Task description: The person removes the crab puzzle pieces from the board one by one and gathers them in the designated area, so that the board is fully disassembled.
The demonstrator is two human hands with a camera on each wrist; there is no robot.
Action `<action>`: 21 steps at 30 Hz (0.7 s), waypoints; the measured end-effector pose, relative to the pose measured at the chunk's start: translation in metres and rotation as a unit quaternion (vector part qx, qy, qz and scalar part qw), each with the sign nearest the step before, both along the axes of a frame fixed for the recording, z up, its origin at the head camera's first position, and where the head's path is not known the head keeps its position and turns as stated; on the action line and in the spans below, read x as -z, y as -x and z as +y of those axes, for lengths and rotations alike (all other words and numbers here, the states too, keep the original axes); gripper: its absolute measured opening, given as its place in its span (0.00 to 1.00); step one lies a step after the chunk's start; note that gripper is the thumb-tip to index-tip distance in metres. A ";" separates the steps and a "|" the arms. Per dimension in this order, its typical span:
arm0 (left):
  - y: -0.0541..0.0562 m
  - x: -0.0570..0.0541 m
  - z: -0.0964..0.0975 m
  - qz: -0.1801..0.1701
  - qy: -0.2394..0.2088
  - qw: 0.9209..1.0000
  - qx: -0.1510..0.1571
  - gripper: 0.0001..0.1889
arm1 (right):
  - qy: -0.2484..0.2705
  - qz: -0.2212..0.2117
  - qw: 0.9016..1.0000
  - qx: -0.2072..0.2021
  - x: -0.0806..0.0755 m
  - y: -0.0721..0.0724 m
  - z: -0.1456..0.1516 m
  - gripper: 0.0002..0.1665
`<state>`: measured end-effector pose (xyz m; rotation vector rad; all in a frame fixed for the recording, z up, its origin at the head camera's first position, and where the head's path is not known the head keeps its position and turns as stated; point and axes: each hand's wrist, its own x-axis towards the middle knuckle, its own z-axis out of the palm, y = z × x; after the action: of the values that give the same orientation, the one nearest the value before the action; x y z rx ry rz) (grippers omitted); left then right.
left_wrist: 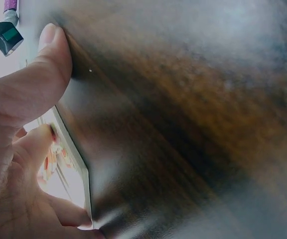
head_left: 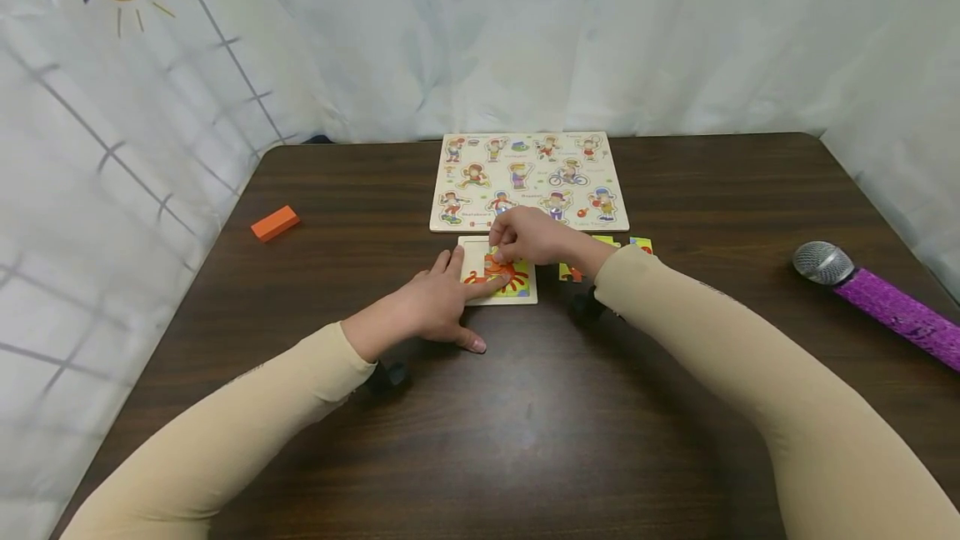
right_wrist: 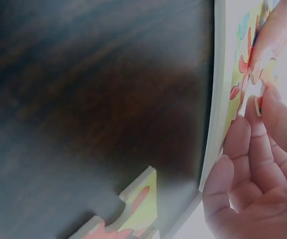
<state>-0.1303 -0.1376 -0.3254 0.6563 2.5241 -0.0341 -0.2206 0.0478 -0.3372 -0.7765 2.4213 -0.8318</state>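
Observation:
A small wooden jigsaw tray (head_left: 472, 252) lies flat on the table, partly filled with yellow and red puzzle pieces (head_left: 519, 282). My left hand (head_left: 437, 302) rests at its left side with fingers spread, the index finger reaching across the pieces and the thumb out over the table. Above the tray, my right hand (head_left: 534, 236) pinches a puzzle piece (right_wrist: 258, 105) between thumb and fingertips; the fingers mostly hide it. Loose puzzle pieces (head_left: 570, 273) lie right of the tray, partly under my right wrist, and one shows in the right wrist view (right_wrist: 143, 205).
Behind the tray lies a larger wooden board (head_left: 540, 163) with cartoon sports figures. An orange block (head_left: 275, 223) sits at the left. On the right lies a microphone (head_left: 823, 263) with a purple glittery handle. A white curtain (head_left: 495, 40) hangs along the table's back edge.

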 end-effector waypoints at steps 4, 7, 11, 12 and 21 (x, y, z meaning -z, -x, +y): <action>0.000 0.000 0.000 -0.004 0.004 1.000 0.002 0.51 | -0.002 -0.002 1.000 0.001 -0.001 0.000 0.000 0.08; 0.000 0.000 0.001 -0.006 0.003 1.000 0.002 0.50 | -0.001 -0.006 1.000 0.005 -0.001 0.000 0.001 0.08; 0.000 0.000 0.001 -0.005 0.000 1.000 0.000 0.50 | 0.014 -0.023 1.000 0.016 0.000 0.001 0.002 0.07; -0.001 0.000 0.001 -0.005 -0.001 1.000 -0.001 0.50 | 0.018 -0.028 0.999 0.019 -0.001 0.001 0.003 0.07; -0.001 -0.001 0.000 0.001 -0.005 1.000 -0.004 0.51 | 0.048 -0.005 0.998 0.049 -0.012 -0.003 0.036 0.09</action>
<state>-0.1292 -0.1377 -0.3246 0.6514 2.5296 -0.0188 -0.2175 0.0842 -0.3247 -0.6927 2.4424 -0.9928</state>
